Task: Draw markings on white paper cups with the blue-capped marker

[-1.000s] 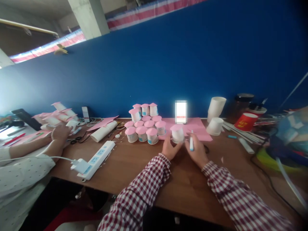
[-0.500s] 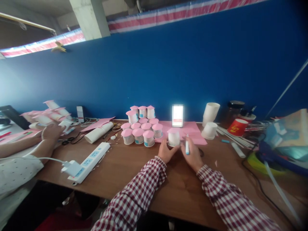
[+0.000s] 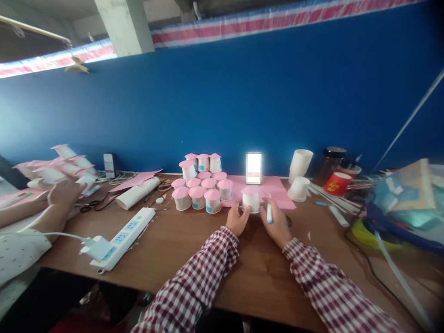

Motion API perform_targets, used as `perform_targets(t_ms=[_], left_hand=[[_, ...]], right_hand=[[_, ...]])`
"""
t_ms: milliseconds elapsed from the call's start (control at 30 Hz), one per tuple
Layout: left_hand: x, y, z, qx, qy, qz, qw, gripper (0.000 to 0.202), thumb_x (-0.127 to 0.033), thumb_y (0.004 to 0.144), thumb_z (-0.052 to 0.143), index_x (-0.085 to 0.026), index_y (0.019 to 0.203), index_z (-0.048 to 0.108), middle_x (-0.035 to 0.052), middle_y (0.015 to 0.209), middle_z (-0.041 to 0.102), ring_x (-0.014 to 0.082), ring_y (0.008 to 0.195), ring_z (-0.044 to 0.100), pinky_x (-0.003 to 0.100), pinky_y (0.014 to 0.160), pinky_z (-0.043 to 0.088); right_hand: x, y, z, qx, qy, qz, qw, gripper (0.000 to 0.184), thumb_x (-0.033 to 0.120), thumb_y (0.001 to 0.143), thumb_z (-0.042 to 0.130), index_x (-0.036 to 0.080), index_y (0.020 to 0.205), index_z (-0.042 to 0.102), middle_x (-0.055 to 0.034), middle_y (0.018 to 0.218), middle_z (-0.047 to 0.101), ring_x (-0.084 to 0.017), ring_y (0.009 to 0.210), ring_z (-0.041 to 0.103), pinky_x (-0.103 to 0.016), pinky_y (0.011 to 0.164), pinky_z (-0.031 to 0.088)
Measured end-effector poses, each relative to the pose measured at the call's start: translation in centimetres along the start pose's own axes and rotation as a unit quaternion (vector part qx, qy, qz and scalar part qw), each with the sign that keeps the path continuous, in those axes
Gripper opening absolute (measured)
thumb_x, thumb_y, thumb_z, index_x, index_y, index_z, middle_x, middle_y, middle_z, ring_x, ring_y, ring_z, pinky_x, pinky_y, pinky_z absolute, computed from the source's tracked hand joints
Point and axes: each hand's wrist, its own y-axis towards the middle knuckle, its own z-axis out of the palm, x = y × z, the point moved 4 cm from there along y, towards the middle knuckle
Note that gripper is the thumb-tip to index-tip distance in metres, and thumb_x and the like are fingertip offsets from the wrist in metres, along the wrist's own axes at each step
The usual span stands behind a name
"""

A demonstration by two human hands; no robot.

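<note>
A white paper cup (image 3: 250, 201) with a pink paper cone on top stands upside down in front of me. My left hand (image 3: 237, 219) curls round its lower left side, thumb at the front near the rim. Close to the cup's right side, my right hand (image 3: 276, 223) grips a white marker (image 3: 269, 210) with a blue end. Pink paper sheets (image 3: 277, 190) lie behind both hands. Left of the cup stand several similar cups (image 3: 212, 203) with pink tops, some bearing blue patches and drawn marks.
Plain white cups (image 3: 299, 188) stand at the right, beside a red cup (image 3: 336, 184) and thin white sticks. A bright blurred rectangle (image 3: 254, 167) stands behind my cup. A power strip (image 3: 126, 236) lies left, near a co-worker's hands (image 3: 65, 196). Scissors (image 3: 90, 206) lie nearby.
My left thumb has drawn back slightly from the cup's front towards its left side. My right hand still holds the marker. The view has shifted slightly to the right.
</note>
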Motion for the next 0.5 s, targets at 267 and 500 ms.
perform_targets(t_ms=[267,500], left_hand=[[0.32,0.03,-0.03,-0.004,0.041,-0.002,0.999,0.045,-0.035,0.078,0.058,-0.014,0.118,0.05,0.0132,0.11,0.06,0.0222,0.095,0.06,0.04,0.088,0.047],[-0.36,-0.13,-0.11,0.0,0.062,0.013,0.998,0.045,-0.033,0.075,0.061,-0.015,0.115,0.052,0.0116,0.111,0.06,0.0218,0.098,0.058,0.04,0.09,0.045]], right_hand=[[-0.03,0.03,0.13,0.005,0.011,0.002,1.0,0.033,0.03,0.085,0.043,0.015,0.114,0.049,-0.0124,0.106,0.064,-0.023,0.094,0.063,-0.037,0.081,0.05],[0.03,0.0,0.1,0.002,-0.004,-0.001,1.0,0.035,0.03,0.085,0.042,0.015,0.115,0.049,-0.0117,0.102,0.064,-0.023,0.094,0.062,-0.037,0.083,0.049]])
